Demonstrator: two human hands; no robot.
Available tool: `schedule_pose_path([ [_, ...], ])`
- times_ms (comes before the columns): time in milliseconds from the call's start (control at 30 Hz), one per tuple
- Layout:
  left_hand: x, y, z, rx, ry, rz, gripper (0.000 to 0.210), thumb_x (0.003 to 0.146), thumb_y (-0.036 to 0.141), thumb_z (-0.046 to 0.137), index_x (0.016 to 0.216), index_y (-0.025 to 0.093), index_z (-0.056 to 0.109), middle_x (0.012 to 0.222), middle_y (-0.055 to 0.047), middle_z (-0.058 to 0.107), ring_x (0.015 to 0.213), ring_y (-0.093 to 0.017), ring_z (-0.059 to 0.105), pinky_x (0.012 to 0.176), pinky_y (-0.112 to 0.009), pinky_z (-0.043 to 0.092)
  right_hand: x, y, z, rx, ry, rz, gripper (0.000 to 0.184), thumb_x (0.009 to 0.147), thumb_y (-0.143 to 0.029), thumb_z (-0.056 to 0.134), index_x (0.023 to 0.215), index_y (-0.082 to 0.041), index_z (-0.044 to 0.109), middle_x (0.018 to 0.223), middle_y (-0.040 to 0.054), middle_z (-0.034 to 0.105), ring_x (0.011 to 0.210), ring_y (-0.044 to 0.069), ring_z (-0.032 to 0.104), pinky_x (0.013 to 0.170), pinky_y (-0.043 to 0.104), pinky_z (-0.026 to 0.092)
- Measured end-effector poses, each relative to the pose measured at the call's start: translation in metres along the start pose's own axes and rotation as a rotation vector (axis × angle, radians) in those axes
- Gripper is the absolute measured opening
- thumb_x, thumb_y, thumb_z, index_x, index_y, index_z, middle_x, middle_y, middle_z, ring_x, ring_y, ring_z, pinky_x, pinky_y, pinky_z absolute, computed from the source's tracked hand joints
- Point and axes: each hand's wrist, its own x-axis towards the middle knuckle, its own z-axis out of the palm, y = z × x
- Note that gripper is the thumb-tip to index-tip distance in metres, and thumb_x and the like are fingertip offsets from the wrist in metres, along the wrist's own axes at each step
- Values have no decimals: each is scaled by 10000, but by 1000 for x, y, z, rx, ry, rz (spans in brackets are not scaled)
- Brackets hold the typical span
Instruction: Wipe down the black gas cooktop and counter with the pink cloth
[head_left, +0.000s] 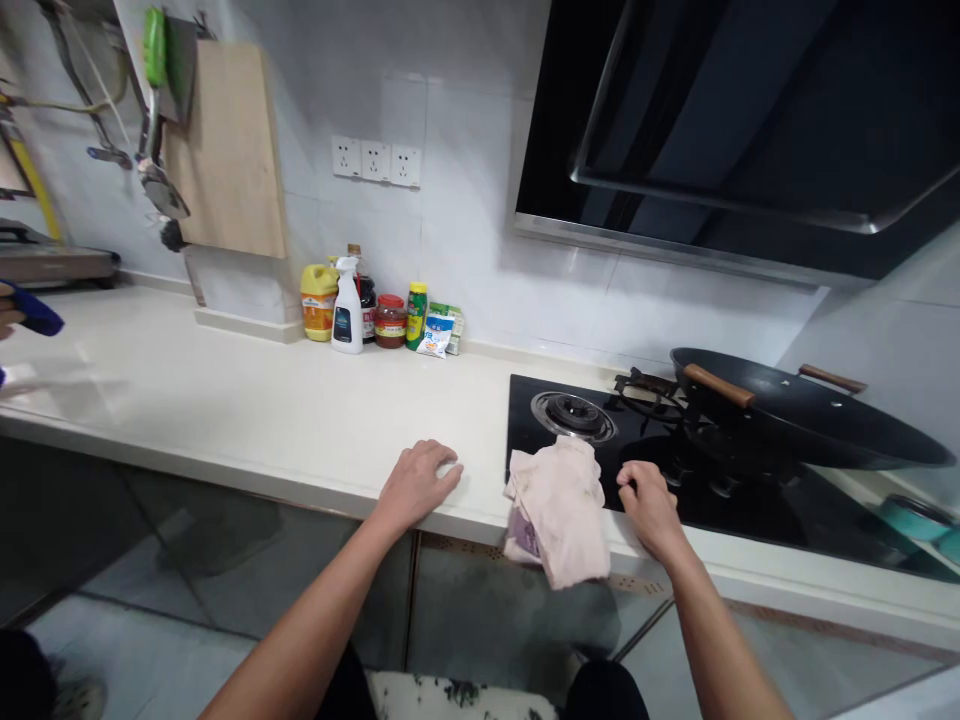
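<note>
My left hand rests on the white countertop near its front edge, fingers loosely bent and thumb apart, holding nothing. A pale pink cloth lies between my hands, draped over the front edge of the black gas stove and hanging past the counter. Under it shows a purple patch of fabric. To the right of the cloth, my right hand sits at the stove's front edge with its fingers curled in; nothing shows in them. Neither hand touches the cloth.
A large black wok stands on the right burner beneath the range hood. Along the wall are a spray bottle, a sauce jar and several other containers. A cutting board hangs at left; another person's hand shows at the far left.
</note>
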Motion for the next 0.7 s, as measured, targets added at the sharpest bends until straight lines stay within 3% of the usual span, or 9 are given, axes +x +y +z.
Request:
schedule_pose_path([
  [100, 0, 0, 0, 15, 3, 5, 223, 932, 361, 530, 985, 225, 700, 1086, -69, 727, 1096, -254, 627, 941, -408, 445, -7, 0, -12, 43, 92, 7, 304, 868, -420, 453, 1007, -215, 629, 1104, 111, 638, 986, 247, 614, 925, 430, 476],
  [167, 1, 1, 1, 21, 6, 0, 224, 930, 362, 532, 984, 224, 700, 1093, -68, 726, 1097, -257, 626, 949, -413, 443, -12, -16, -11, 83, 76, -6, 469, 921, -510, 439, 1239, -201, 592, 1244, 134, 630, 1090, 268, 615, 985, 446, 462],
  [267, 0, 2, 0, 19, -2, -6, 221, 925, 365, 537, 977, 228, 703, 1094, -64, 727, 1099, -254, 626, 962, -410, 445, -14, -51, 11, 67, -89, -53, 668, 941, -581, 441, 1478, -184, 440, 1497, 161, 499, 1360, 306, 478, 1130, 487, 364],
  [400, 0, 3, -2, 9, -18, -27, 234, 922, 378, 542, 997, 227, 703, 1106, -66, 720, 1110, -255, 626, 976, -413, 456, -15, -94, 55, -130, -346, -89, 846, 899, -588, 545, 1563, -106, 339, 1640, 205, 288, 1528, 372, 207, 1214, 562, 192],
  [533, 3, 2, -3, -65, 28, -38, 295, 926, 437, 540, 1041, 211, 690, 1127, -76, 707, 1115, -256, 630, 1009, -423, 467, -18, -139, 81, -139, -532, -273, 772, 912, -500, 579, 1559, -136, 365, 1663, 182, 250, 1544, 355, 165, 1224, 558, 156],
  [700, 6, -4, -4, -209, 116, -121, 371, 936, 502, 490, 1077, 215, 677, 1135, -72, 707, 1101, -239, 646, 1008, -400, 497, -36, -185, 98, 75, -569, -598, 537, 916, -297, 555, 1441, -195, 502, 1529, 114, 494, 1428, 250, 397, 1212, 476, 252],
])
